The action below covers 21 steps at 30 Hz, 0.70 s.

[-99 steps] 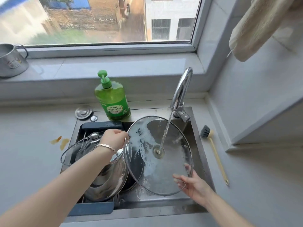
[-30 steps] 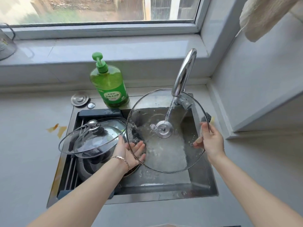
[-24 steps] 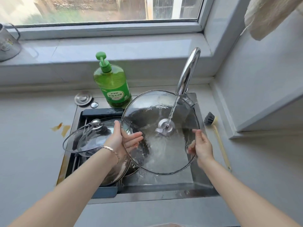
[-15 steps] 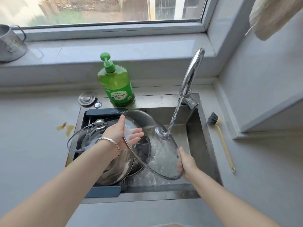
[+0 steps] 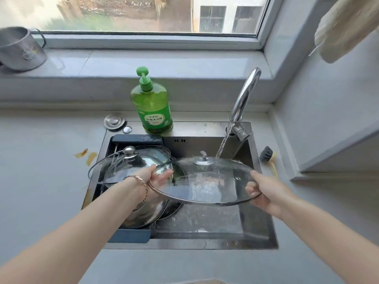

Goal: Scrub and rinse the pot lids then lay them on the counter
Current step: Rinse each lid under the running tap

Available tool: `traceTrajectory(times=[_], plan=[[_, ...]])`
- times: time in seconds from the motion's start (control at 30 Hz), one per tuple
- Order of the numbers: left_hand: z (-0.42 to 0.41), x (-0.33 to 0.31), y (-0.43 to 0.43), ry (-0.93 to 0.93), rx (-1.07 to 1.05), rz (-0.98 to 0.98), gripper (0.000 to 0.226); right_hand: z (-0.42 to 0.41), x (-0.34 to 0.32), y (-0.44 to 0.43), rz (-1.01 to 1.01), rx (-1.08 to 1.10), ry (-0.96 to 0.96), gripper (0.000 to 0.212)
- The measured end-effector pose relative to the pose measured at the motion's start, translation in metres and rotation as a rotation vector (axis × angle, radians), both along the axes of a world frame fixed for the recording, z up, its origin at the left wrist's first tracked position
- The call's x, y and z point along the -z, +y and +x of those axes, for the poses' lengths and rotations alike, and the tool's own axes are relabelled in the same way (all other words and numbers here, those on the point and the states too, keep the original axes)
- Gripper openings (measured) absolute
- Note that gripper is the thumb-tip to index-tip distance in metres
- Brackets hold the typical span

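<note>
Plainly wet, the large round glass pot lid with a steel rim and centre knob (image 5: 205, 181) will be slippery. I judge it stiff, breakable and fairly heavy for its width. The metal rim, taken at opposite sides, gives the surest hold, and that is where both hands are.

My left hand (image 5: 158, 177) pinches the left edge, thumb on top and fingers showing through the glass underneath. My right hand (image 5: 264, 191) clamps the right edge the same way. Both forearms reach forward with the wrists about level, keeping the lid nearly flat, knob up, above the steel sink (image 5: 184, 245).

Water from the curved chrome tap (image 5: 244, 97) lands at the lid's far edge beside the knob. A smaller glass lid (image 5: 110, 171) rests on the cookware to the left, and the grey counter (image 5: 41, 181) awaits both.
</note>
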State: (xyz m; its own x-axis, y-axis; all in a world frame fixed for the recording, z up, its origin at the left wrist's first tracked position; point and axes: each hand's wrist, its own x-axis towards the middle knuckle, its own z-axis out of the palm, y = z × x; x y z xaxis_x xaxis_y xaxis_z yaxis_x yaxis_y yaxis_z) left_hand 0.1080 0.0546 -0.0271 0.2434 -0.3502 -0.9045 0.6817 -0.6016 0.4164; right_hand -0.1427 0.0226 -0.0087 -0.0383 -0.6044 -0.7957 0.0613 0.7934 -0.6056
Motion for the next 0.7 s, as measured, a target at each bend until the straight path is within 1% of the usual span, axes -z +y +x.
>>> traceTrajectory(times=[0.07, 0.13, 0.23, 0.27, 0.37, 0.5, 0.7], plan=[[0.018, -0.007, -0.003, 0.045, -0.049, -0.03, 0.034, 0.008, -0.02, 0.006, 0.007, -0.008, -0.093, 0.022], [0.04, -0.015, 0.0, 0.075, -0.049, -0.043, 0.025, 0.019, -0.037, 0.01, 0.025, -0.019, -0.176, 0.024], [0.072, -0.027, 0.012, 0.091, -0.048, -0.078, 0.017, 0.045, -0.05, 0.011, 0.023, -0.057, -0.227, 0.025], [0.083, -0.029, 0.016, 0.094, -0.068, -0.085, 0.017, 0.056, -0.051, 0.011, 0.01, -0.079, -0.232, 0.025], [0.113, -0.03, 0.024, 0.052, -0.088, -0.129, 0.027, 0.093, -0.048, 0.003, -0.064, -0.136, -0.203, 0.025], [0.138, -0.024, 0.029, -0.043, -0.164, -0.178, 0.027, 0.143, -0.031, -0.013, -0.144, -0.207, -0.164, 0.024], [0.175, -0.004, 0.026, -0.051, -0.355, -0.14, 0.032, 0.203, 0.01, -0.035, -0.045, -0.218, -0.179, 0.018]])
